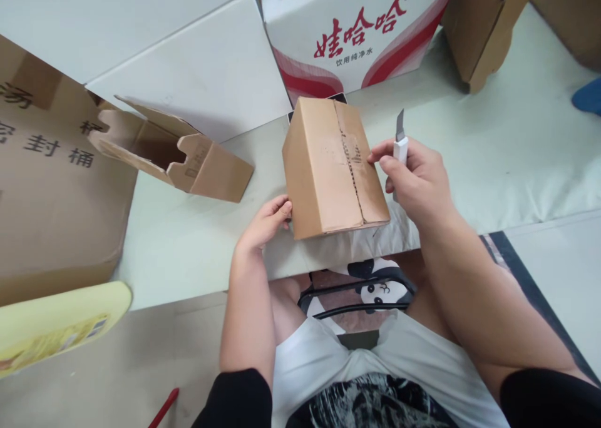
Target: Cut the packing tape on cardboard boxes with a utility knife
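Observation:
A brown cardboard box (pixel 323 165) stands on the pale green cloth in front of me, a ragged seam running along its top face. My left hand (pixel 270 218) is at the box's lower left edge, thumb and fingers against the cardboard. In my right hand (pixel 417 178) is a white utility knife (pixel 400 149), its grey blade pointing up and away from the box. The fingertips of that hand are close to the box's right edge; whether they touch it I cannot tell. Part of the knife's handle is hidden by the fingers.
An open-topped cardboard holder (pixel 206 165) lies to the left, and another brown carton (pixel 483 34) is at the back right. Behind stand a white carton with red lettering (pixel 347 34) and plain white boxes (pixel 197 65). A large printed carton (pixel 56 184) fills the left side.

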`<state>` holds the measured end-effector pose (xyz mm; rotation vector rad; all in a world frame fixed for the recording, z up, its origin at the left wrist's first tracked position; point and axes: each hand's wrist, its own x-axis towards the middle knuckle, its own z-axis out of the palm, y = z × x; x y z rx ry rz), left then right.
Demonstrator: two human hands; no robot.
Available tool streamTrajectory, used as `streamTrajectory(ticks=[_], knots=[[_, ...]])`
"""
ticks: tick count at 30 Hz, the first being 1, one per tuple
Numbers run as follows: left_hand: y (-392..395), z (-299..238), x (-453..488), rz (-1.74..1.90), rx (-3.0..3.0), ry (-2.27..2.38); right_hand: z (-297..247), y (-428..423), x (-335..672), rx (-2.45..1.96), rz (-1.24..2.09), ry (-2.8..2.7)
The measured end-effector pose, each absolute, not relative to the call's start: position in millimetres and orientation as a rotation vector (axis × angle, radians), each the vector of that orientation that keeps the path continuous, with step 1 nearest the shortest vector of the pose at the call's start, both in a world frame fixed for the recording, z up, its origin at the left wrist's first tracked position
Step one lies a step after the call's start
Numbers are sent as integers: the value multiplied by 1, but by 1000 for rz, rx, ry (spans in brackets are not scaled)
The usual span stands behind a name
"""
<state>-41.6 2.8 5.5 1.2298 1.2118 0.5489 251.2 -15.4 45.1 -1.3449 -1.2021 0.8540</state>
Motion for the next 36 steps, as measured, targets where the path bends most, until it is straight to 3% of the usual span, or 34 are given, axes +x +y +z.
streamTrajectory(ticks=[36], knots=[[1, 10, -30, 547, 1324, 1343, 36, -14, 246, -1347, 819, -1292]])
